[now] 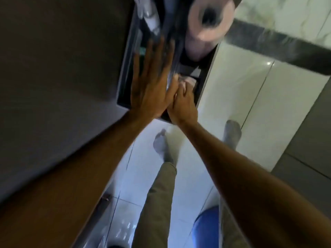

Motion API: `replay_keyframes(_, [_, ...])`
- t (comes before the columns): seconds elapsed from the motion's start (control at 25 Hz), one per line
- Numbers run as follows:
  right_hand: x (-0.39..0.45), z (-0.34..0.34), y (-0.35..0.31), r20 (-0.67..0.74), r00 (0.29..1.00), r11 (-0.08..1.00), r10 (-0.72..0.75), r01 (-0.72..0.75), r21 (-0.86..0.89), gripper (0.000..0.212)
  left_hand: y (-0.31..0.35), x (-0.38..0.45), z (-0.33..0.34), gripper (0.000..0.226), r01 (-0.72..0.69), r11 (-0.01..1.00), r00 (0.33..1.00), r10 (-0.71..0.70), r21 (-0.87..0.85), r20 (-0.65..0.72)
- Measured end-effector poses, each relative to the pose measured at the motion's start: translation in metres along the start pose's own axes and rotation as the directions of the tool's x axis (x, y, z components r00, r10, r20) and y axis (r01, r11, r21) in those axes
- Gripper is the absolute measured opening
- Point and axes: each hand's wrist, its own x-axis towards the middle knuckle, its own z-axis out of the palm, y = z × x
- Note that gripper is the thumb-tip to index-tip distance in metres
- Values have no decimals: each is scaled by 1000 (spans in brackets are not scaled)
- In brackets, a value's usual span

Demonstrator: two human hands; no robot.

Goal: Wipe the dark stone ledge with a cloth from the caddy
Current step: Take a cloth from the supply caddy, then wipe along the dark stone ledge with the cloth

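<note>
From over the shoulder, looking down: both arms reach into the dark caddy [123, 83]. The left hand [152, 83] lies flat with fingers spread wide, pressing against the caddy's clear front and holding nothing. The right hand [182, 102] is curled just beside it, fingers closing on a pale bunched cloth [186, 81] in the near compartment, though blur keeps me from saying the pinch is firm. A toilet roll [211, 18] sits at the caddy's far end. The dark stone ledge [286, 47] runs off to the right, untouched. This looks like the fetching step; next, I'd guess, the cloth must be lifted clear and carried over to the ledge.
</note>
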Motion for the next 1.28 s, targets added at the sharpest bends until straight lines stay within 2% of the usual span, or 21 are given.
replay_keyframes(0.08, [33,34,14,-69,989,992,129,-127,20,74,-7,28,35,75,4,998,999,-2,-63,40])
replay_keyframes(0.12, [42,44,18,-97,980,984,171,-175,-28,80,-9,40,49,75,13,997,998,-7,-81,69])
replay_keyframes(0.2, [47,55,22,-134,980,967,148,-172,-186,85,-10,49,60,75,-3,991,996,14,-134,83])
replay_keyframes(0.28, [46,58,24,-132,984,963,116,-144,-229,81,-10,45,67,75,-14,990,998,23,-141,63])
replay_keyframes(0.36, [44,50,24,-135,984,985,114,-129,-113,61,-11,46,68,75,-26,992,999,31,-124,39])
replay_keyframes(0.4, [41,41,20,-139,979,988,152,-148,43,49,-11,50,64,75,-27,992,999,32,-120,42])
replay_keyframes(0.48, [17,15,9,-97,989,964,112,-85,250,41,-11,50,43,78,-46,989,999,49,-142,19])
replay_keyframes(0.56, [-20,-25,-2,-86,996,967,-7,28,253,44,-15,41,13,78,-59,978,997,48,-200,-63])
replay_keyframes(0.64, [-51,-59,0,-161,983,958,-86,126,258,44,-16,29,-11,77,-34,967,993,3,-251,-122])
replay_keyframes(0.76, [-94,-148,-2,-314,948,937,-44,148,316,41,22,16,-83,76,-42,961,990,3,-273,-142])
replay_keyframes(0.84, [-105,-209,8,-427,904,936,-7,157,315,39,60,20,-113,73,-163,952,979,124,-260,-160])
replay_keyframes(1.0, [-93,-305,48,-495,868,916,34,171,362,42,148,46,-131,67,-364,901,931,344,-237,-123])
replay_keyframes(1.12, [-50,-354,100,-464,882,909,83,124,399,43,225,82,-116,66,-324,897,939,344,-300,16])
replay_keyframes(1.2, [-7,-367,142,-422,898,891,124,87,446,43,266,104,-81,74,-202,914,952,268,-352,148])
replay_keyframes(1.28, [46,-363,186,-370,913,867,173,38,497,42,295,129,-25,84,-109,935,956,191,-336,222])
